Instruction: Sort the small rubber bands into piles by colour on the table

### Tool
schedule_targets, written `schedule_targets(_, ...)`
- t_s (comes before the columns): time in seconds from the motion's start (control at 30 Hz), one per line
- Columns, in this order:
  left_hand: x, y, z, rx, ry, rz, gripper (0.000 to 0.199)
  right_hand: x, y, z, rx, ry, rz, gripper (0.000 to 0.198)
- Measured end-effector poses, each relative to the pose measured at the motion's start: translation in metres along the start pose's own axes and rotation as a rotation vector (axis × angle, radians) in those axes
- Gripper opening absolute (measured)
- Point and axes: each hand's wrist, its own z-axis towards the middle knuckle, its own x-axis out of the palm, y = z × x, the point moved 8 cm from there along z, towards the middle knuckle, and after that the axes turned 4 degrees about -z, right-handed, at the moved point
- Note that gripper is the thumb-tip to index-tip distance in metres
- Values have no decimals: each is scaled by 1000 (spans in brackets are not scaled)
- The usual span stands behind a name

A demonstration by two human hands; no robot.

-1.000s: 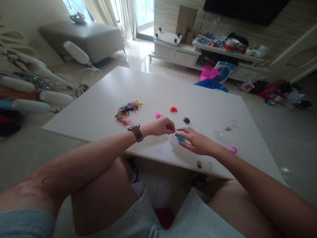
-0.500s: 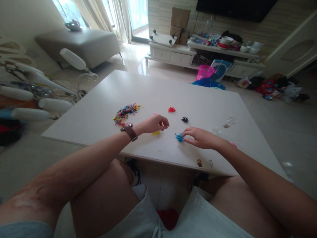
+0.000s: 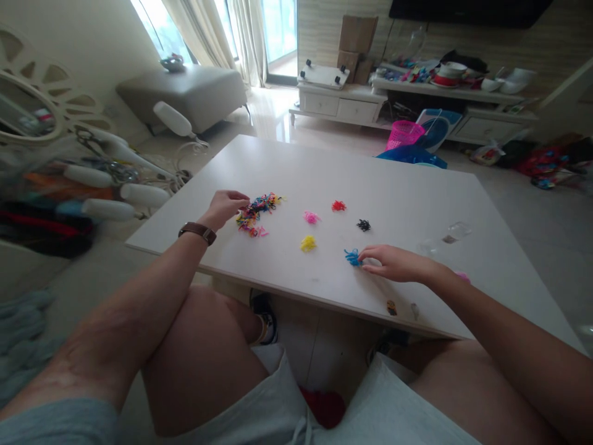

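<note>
My left hand [image 3: 226, 207], with a brown-strapped watch on the wrist, reaches to the left edge of a mixed pile of small coloured rubber bands [image 3: 260, 210]. Its fingers are stretched out at the bands, and nothing shows held in them. My right hand [image 3: 393, 262] rests by a small heap of blue rubber bands [image 3: 352, 257], fingertips touching its right side, thumb and fingers apart. Between the hands lie separate heaps of pink bands [image 3: 311, 217], yellow bands [image 3: 308, 243], red bands [image 3: 338, 206] and black bands [image 3: 364, 225].
On the white table [image 3: 296, 167] a clear plastic container [image 3: 456, 232] lies at the right. A small yellow figure [image 3: 391, 308] and a small clear item [image 3: 414, 310] lie near the front edge. Something pink [image 3: 462, 277] shows behind my right forearm. White lamp arms [image 3: 143, 195] stand beyond the left edge.
My left hand has moved left from above the yellow heap to the mixed pile, uncovering the pink and yellow heaps. My right hand stays at the blue bands. The view has shifted left.
</note>
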Motion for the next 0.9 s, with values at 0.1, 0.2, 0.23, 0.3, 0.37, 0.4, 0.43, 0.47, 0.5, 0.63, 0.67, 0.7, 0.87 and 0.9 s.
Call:
schedule_targets(0.1,-10,15,-1,-42,18,29,33,-1,-2,-1,1,-19,15,33)
schedule_targets(0.2,-12,21,-2,-44,33,77,37,-5,-4,-2,-8,-48,26,34)
schedule_targets(0.23,-11,21,-2,-43,40,103,36,-5,-5,-3,-9,-52,23,35)
schedule_targets(0.3,-6,20,-3,-42,54,159,33,-7,-6,-4,3,-60,7,38)
schedule_targets(0.37,2,18,-2,-34,71,201,28,-10,-7,-5,29,-72,-9,41)
schedule_targets(0.4,7,16,-2,-25,78,218,27,-11,-7,-6,42,-80,-13,42)
schedule_targets(0.43,13,16,-2,-15,86,233,27,-12,-7,-6,51,-85,-15,43)
schedule_targets(0.47,18,16,-2,-7,93,244,27,-12,-7,-6,55,-85,-17,43)
schedule_targets(0.5,23,16,-1,-4,98,254,29,-12,-6,-6,55,-82,-18,44)
schedule_targets(0.63,35,22,2,-6,91,364,31,-12,-4,-7,46,-69,-19,45)
schedule_targets(0.67,36,23,3,-8,89,407,29,-12,-3,-7,45,-66,-20,45)
schedule_targets(0.7,37,23,4,-13,93,446,27,-12,-3,-7,45,-65,-19,45)
schedule_targets(0.87,36,16,4,-36,142,474,10,-16,1,-9,27,-87,-9,43)
schedule_targets(0.9,33,13,4,-31,126,462,8,-17,2,-9,25,-92,-7,43)
